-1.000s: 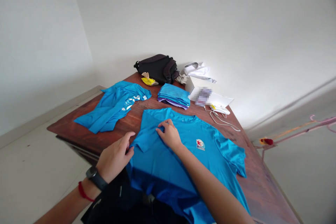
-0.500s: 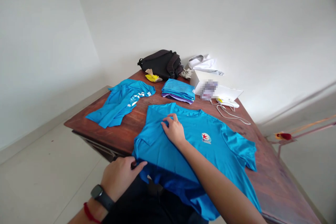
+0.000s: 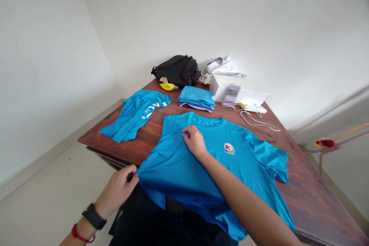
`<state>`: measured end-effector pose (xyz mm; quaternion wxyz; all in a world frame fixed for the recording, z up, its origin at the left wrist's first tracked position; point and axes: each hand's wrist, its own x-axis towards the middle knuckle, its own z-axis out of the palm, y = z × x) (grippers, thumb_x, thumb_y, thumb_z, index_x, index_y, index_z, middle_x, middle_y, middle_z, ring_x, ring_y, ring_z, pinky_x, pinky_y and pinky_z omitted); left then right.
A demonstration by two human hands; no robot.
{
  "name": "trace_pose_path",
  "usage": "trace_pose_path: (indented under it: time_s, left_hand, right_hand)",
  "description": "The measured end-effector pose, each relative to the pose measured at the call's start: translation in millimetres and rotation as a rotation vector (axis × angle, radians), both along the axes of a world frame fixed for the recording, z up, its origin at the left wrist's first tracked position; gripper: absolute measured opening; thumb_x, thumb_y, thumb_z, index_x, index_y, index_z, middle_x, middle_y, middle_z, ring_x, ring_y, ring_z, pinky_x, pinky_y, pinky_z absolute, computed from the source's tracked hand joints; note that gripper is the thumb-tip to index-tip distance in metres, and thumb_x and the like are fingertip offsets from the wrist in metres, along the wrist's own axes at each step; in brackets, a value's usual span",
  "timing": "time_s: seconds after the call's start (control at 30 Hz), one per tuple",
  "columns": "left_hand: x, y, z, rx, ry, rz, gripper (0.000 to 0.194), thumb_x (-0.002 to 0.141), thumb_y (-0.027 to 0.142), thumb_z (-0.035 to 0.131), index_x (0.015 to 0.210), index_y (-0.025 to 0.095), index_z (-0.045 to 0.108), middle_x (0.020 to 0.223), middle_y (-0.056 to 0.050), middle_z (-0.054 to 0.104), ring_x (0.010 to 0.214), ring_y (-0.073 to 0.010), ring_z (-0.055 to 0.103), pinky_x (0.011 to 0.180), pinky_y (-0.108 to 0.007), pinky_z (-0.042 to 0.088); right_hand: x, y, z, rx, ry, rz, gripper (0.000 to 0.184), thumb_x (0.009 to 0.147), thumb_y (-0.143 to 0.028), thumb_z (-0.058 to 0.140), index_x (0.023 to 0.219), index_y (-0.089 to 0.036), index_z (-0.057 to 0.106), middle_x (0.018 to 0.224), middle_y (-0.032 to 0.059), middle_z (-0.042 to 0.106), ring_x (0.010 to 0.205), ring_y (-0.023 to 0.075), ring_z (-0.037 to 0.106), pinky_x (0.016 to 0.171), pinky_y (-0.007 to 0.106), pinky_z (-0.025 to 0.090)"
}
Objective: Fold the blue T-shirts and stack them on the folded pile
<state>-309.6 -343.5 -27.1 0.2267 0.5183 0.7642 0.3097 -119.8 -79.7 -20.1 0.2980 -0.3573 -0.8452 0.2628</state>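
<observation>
A blue T-shirt [image 3: 207, 169] lies front up, with a round red-and-white logo on its chest, its lower part hanging over the table's near edge. At the shirt's left side, my left hand [image 3: 118, 186] pinches the edge and pulls the cloth taut. Reaching across the shirt, my right hand [image 3: 194, 140] has thumb and fingertips drawn together on the upper chest, pinching the fabric; the exact grip is partly hidden. To the left lies another blue shirt [image 3: 127, 119], loosely bunched, with white print.
On the wooden table [image 3: 314, 200] sits a stack of folded shirts [image 3: 196, 98]. Behind are a black backpack [image 3: 175, 70], a yellow packet [image 3: 168, 85], a white box [image 3: 250, 94] and a white bag [image 3: 225, 65]. A white cable [image 3: 259, 123] trails at right.
My left hand has moved left and closed on the shirt's edge, stretching the cloth outward. The right hand's fingers have drawn together on the chest. The view has shifted slightly.
</observation>
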Motion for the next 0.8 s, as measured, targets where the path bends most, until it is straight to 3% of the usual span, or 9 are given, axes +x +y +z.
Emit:
trace_pose_path:
  time_s: [0.1,0.23,0.33,0.43,0.53,0.67,0.8]
  left_hand:
    - [2.6,-0.9,-14.3,0.002,-0.166,-0.001,0.022,0.087,0.038,0.049,0.072,0.021,0.047,0.067,0.002,0.053,0.065,-0.0167,0.054,0.062,-0.026,0.045]
    - [14.5,2.4,-40.9,0.066,-0.428,-0.020,0.016,0.082,0.035,0.055,0.078,0.020,0.052,0.075,-0.002,0.064,0.074,-0.0196,0.063,0.073,-0.031,0.052]
    - [25.1,1.7,-59.4,0.132,-0.524,0.124,0.026,0.082,0.046,0.059,0.085,0.020,0.055,0.085,-0.006,0.070,0.085,-0.0232,0.068,0.081,-0.036,0.056]
    - [38.0,-2.0,-75.2,0.120,-0.564,0.172,0.047,0.082,0.053,0.065,0.112,0.019,0.056,0.111,-0.010,0.072,0.104,-0.0264,0.069,0.091,-0.039,0.056]
    - [44.5,-4.0,-89.5,0.041,-0.485,0.110,0.055,0.081,0.053,0.068,0.123,0.019,0.056,0.120,-0.012,0.071,0.109,-0.0292,0.068,0.096,-0.043,0.055]
    - [28.4,-0.8,-105.2,0.087,-0.172,0.035,0.025,0.089,0.042,0.054,0.094,0.022,0.069,0.102,-0.011,0.075,0.098,-0.0294,0.071,0.092,-0.044,0.055]
    - [-2.6,-0.4,-103.0,0.055,0.080,0.007,0.023,0.086,0.027,0.046,0.080,0.021,0.068,0.090,-0.010,0.074,0.090,-0.0280,0.070,0.085,-0.042,0.055]
  right_hand:
    - [-0.4,-1.1,1.3,-0.012,-0.022,-0.007,0.016,0.087,-0.013,0.058,0.096,-0.019,0.069,0.105,0.0049,0.064,0.076,0.0134,0.061,0.078,0.026,0.047]
    - [-0.5,-1.0,1.8,-0.006,-0.034,-0.009,0.016,0.087,-0.013,0.058,0.096,-0.019,0.070,0.104,0.0049,0.063,0.076,0.0134,0.061,0.077,0.026,0.047]
    - [-0.7,0.4,1.0,-0.009,-0.022,-0.028,0.016,0.087,-0.013,0.059,0.097,-0.019,0.070,0.103,0.0049,0.064,0.076,0.0133,0.061,0.078,0.026,0.047]
    - [-0.9,2.2,0.0,-0.018,-0.009,-0.049,0.015,0.086,-0.012,0.059,0.096,-0.018,0.070,0.102,0.0050,0.064,0.075,0.0131,0.061,0.078,0.026,0.047]
    - [-0.8,3.1,-0.4,-0.021,-0.008,-0.048,0.015,0.086,-0.013,0.060,0.096,-0.018,0.070,0.102,0.0049,0.064,0.075,0.0129,0.061,0.078,0.026,0.047]
    - [-0.3,3.2,-0.5,-0.022,-0.009,-0.048,0.015,0.086,-0.013,0.060,0.096,-0.019,0.070,0.101,0.0045,0.064,0.075,0.0129,0.060,0.079,0.026,0.047]
    - [0.4,3.4,-0.3,-0.021,-0.003,-0.050,0.015,0.086,-0.013,0.061,0.096,-0.019,0.070,0.101,0.0049,0.065,0.075,0.0131,0.061,0.080,0.026,0.048]
